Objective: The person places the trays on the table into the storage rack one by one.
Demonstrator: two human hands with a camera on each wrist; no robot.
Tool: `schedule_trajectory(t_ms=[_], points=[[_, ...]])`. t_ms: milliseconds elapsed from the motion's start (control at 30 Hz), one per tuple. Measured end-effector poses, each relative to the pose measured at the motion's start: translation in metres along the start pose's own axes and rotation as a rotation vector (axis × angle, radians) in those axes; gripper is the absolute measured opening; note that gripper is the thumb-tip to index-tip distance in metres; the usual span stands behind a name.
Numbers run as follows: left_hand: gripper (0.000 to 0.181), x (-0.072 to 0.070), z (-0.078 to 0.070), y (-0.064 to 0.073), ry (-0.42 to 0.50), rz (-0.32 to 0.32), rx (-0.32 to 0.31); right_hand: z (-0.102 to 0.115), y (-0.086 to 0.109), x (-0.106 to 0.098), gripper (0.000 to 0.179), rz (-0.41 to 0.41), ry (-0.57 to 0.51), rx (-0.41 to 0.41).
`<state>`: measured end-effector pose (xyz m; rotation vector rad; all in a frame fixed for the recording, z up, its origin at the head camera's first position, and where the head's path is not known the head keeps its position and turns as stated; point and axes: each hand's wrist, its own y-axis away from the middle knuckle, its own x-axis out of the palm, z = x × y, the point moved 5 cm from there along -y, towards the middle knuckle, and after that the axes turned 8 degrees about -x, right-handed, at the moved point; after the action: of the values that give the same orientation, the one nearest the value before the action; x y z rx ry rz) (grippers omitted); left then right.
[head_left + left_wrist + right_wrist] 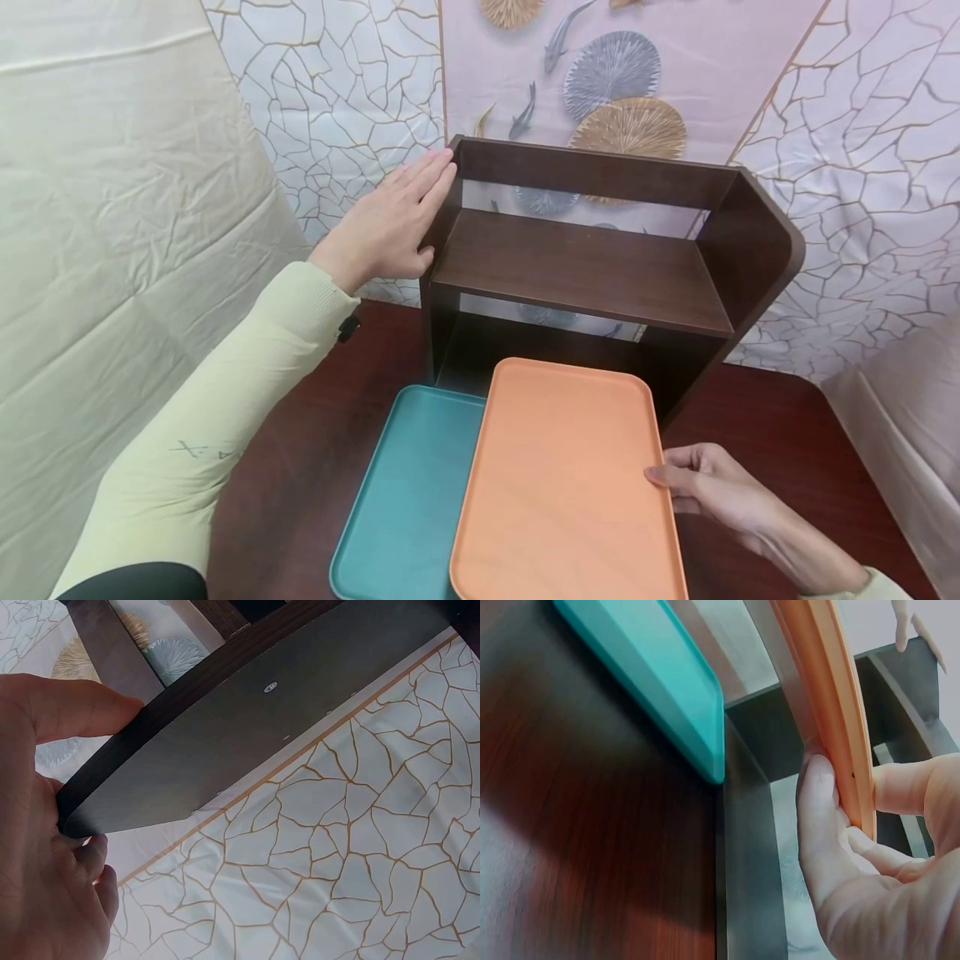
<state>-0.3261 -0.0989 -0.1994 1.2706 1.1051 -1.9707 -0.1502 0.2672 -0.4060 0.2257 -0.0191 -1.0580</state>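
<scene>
The right hand (722, 493) pinches the orange tray (566, 483), its long axis toward the shelf (585, 268). The left hand (393, 221) touches the shelf.

**Smooth plastic, wood grain, creased cloth**

The orange tray (566, 492) looks like smooth, matt plastic; the teal tray (412, 500), plastic too, has a soft sheen. The shelf (577, 267) shows smooth, satiny wood grain. The table (307, 483) looks like polished wood. The drape (112, 208) is wrinkled cloth, the sleeve (195, 408) matt cloth.
</scene>
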Motion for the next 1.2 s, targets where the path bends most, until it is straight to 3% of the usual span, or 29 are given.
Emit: schedule_trajectory(t_ms=[600,900,1200], points=[[0.094,0.000,0.000,0.000,0.008,0.002,0.008,0.026,-0.007,0.014,0.020,0.038,-0.098,-0.045],[0.093,0.001,-0.001,-0.002,0.007,0.000,0.008,0.039,-0.002,0.022,0.020,0.041,-0.091,-0.022],[0.094,-0.001,-0.001,0.000,0.006,-0.004,0.007,0.054,0.001,0.027,0.020,0.072,-0.131,-0.059]])
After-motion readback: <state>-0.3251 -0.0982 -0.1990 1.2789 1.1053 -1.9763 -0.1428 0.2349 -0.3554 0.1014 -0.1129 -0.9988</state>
